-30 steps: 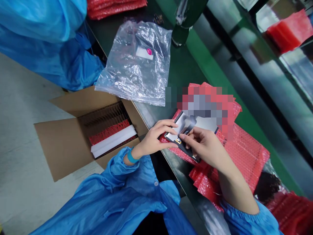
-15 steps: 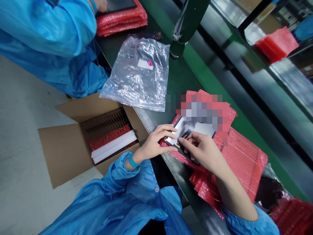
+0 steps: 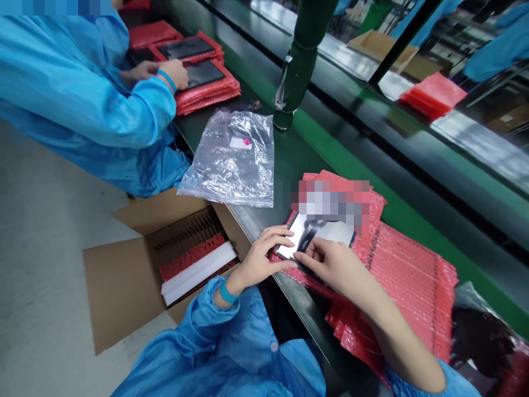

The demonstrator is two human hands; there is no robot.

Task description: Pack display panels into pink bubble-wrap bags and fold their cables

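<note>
A flat display panel with a glossy, mirror-like face and dark border lies on a stack of red bubble-wrap bags. My left hand rests at the panel's left end, its fingers stretched over the corner and the thumb apart along the near edge. Over the near edge, my right hand is closed in a pinch, thumb and index finger together. Whatever sits between those fingertips is hidden. Beside them, a dark strip with small pale print shows on the panel. Pixelation covers the far part of the panel.
A clear plastic bag lies on the green bench left of the stack. Below it stands an open carton with slotted dividers. A co-worker's arm reaches over more panels on red bags. A green post rises behind.
The view has shifted, bringing more of the co-worker's bench into sight. My right fingertips have moved slightly left along the panel, and the yellow mark there no longer shows. My left hand stays on the corner.
</note>
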